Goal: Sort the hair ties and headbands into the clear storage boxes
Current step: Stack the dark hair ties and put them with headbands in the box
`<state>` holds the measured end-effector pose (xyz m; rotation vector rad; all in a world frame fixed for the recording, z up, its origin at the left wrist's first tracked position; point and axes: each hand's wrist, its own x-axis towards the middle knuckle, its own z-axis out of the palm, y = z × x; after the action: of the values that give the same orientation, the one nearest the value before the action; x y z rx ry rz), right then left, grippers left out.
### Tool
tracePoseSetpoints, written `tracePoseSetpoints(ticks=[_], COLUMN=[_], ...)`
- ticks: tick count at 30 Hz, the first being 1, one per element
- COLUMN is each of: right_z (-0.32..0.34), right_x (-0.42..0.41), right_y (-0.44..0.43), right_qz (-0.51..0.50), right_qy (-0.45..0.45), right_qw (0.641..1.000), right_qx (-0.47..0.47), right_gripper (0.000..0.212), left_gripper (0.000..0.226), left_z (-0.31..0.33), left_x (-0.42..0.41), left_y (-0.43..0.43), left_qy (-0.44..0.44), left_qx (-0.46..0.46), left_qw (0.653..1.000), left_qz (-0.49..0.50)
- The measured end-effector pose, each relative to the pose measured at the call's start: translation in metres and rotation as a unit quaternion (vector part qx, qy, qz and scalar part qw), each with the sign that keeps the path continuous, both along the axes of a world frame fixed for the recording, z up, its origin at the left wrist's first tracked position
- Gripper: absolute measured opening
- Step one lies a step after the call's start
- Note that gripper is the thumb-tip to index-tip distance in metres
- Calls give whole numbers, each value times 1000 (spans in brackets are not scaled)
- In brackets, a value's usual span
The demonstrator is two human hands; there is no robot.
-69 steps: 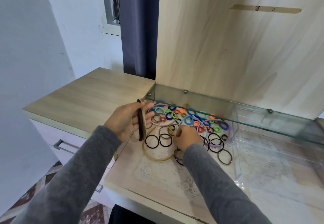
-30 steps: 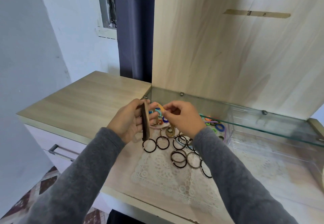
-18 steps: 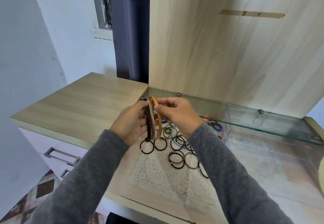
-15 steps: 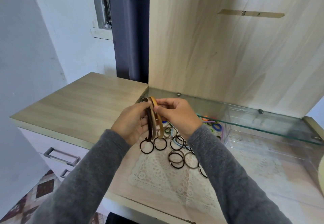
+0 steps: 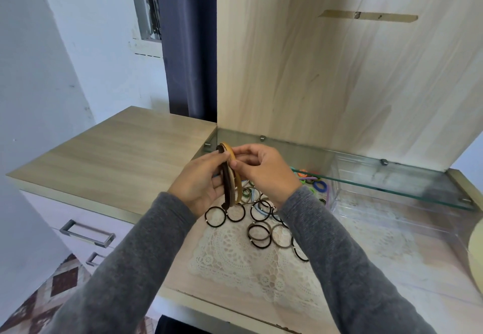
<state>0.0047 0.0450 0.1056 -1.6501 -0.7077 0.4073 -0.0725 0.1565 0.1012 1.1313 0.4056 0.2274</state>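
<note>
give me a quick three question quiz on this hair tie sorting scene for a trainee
1. True or false: the headbands are lying in the clear storage box.
2. What do the black hair ties rest on? A) the lace doily B) a drawer handle C) a chair
3. Short answer: which hand pinches the tan headband near its top?

Key: 1 false, they are held above the counter. 2 A. 3 the right hand.
</note>
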Motion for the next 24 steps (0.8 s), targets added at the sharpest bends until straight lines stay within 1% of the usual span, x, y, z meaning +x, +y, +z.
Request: tracePoseSetpoints(ticks=[2,5,10,13,17,21,24], right_z=[-1,1,0,1,2,3,7], right_x=[1,3,6,7,9,12,14], right_y=[-1,-2,-5,-8,-15,-22,-32], right_qz=[8,11,28,38,39,34,30], right_qy=[6,28,46,31,16,27,42], right_qw=[1000,1000,999,999,999,999,999], right_qx=[-2,-4,-10,-18,-20,-15,-10], right_gripper=[20,28,38,40,48,48,48], left_gripper=[26,27,42,50,55,58,59], left_z=[1,1,4,3,2,-1,-4], left_x=[0,2,2,3,6,11,16], left_y=[-1,-3,-7,-8,-13,-18,-20], left_qy=[4,7,11,7,1,-10,-6], left_qx=[-12,-35,-76,-93,-92,-91,-52], left_qw=[1000,999,997,996,996,995,997], left_qz=[1,3,-8,-8,-21,-41,-59])
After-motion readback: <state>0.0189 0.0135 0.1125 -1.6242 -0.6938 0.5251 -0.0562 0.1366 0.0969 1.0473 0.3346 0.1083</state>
